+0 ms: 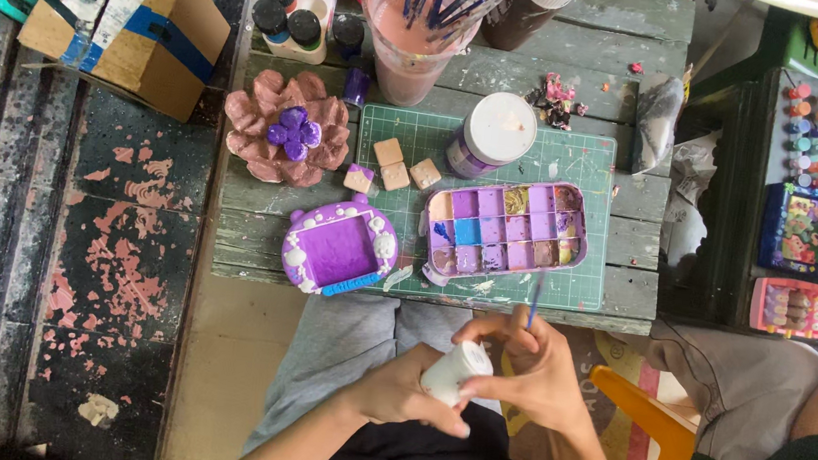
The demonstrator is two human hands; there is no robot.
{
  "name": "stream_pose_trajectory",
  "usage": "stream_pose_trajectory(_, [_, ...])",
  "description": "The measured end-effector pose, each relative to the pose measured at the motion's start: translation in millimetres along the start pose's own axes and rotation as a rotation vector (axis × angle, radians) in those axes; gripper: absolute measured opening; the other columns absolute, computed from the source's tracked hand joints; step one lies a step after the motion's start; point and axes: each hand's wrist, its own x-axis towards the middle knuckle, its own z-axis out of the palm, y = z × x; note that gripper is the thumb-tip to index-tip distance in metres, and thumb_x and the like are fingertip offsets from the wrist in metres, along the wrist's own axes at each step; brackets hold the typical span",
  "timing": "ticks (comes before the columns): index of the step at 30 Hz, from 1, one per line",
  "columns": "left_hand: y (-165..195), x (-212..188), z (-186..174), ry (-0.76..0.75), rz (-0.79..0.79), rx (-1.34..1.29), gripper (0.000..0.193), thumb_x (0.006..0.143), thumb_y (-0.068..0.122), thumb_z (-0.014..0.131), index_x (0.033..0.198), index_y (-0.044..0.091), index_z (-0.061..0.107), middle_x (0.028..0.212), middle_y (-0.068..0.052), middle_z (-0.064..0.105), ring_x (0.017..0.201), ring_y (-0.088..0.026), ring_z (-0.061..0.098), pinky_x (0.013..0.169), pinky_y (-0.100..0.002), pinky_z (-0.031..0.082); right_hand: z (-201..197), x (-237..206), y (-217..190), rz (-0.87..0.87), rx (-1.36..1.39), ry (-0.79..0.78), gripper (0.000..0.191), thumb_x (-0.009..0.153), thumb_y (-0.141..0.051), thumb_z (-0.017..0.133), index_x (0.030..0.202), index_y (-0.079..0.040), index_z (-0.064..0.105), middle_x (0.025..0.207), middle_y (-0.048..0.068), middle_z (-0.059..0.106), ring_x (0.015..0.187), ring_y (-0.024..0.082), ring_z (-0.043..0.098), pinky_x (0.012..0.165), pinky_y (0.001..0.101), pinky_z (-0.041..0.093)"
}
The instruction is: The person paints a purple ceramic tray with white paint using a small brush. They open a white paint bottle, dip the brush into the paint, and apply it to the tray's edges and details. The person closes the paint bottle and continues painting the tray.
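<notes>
1. Weathered green plank table (504, 74) up top, dark paint-flecked floor at left, lap in grey trousers below.
2. Left hand (403, 395) wrapped around a small white figurine (454, 369), fingers closed on it, held over the lap just below the table edge.
3. Right hand (536, 367) pinching a thin blue-handled brush (533, 307), touching the figurine's top.
4. Just above: purple-stained paint palette (506, 232) on a green cutting mat (585, 162).
5. Beside it, a purple painted frame (339, 250), 3 small wooden cubes (397, 169), a white-lidded jar (494, 133).
6. Farther back: brush-filled cup of pinkish water (410, 40), cardboard box (124, 18) at far left.
</notes>
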Motion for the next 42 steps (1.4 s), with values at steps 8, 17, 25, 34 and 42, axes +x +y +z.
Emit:
stream_pose_trajectory(8, [-24,7,7,-0.572,-0.307,-0.979,0.020,0.082,-0.001,0.076,0.089,0.002,0.058,0.066,-0.004,0.050,0.057,-0.009,0.050,0.057,-0.026,0.034,-27,15,9,-0.218,0.335,-0.388,0.069,0.066,0.003,0.098,0.092,-0.015,0.036,0.105,0.024,0.077,0.106,0.039,0.068,0.092,0.0518,0.052])
stream_pose_trajectory(17, [9,-5,-11,-0.040,0.178,0.236,0.034,0.091,0.026,0.088,0.091,0.003,0.062,0.081,-0.005,0.063,0.076,-0.015,0.061,0.069,-0.029,0.050,-84,89,-41,-0.341,0.042,0.338,0.032,0.100,0.004,0.071,0.094,-0.011,0.043,0.126,0.023,0.070,0.116,0.028,0.069,0.104,0.0380,0.056])
stream_pose_trajectory(25, [36,-3,-12,0.295,0.336,0.643,0.050,0.095,0.033,0.079,0.129,0.009,0.053,0.115,-0.006,0.065,0.103,-0.020,0.068,0.088,-0.033,0.055,-95,167,-54,-0.196,-0.461,0.409,0.029,0.103,-0.013,0.067,0.091,-0.010,0.041,0.107,0.009,0.073,0.099,0.013,0.074,0.088,0.0296,0.062])
stream_pose_trajectory(34, [49,3,-21,0.470,0.618,0.794,0.057,0.081,0.014,0.091,0.126,0.009,0.056,0.124,-0.011,0.064,0.114,-0.027,0.068,0.097,-0.037,0.056,-98,71,-59,-0.424,-0.759,0.741,0.049,0.127,-0.028,0.043,0.086,-0.001,0.051,0.076,-0.001,0.053,0.066,0.004,0.040,0.060,0.0216,0.031])
stream_pose_trajectory(42, [41,11,-27,0.478,0.618,0.728,0.059,0.078,0.006,0.091,0.126,0.011,0.057,0.125,-0.010,0.063,0.119,-0.026,0.067,0.099,-0.037,0.056,-67,-23,-75,-0.670,-0.477,0.335,0.016,0.094,-0.005,0.072,0.098,0.010,0.068,0.082,0.015,0.068,0.064,0.016,0.064,0.060,0.0322,0.051])
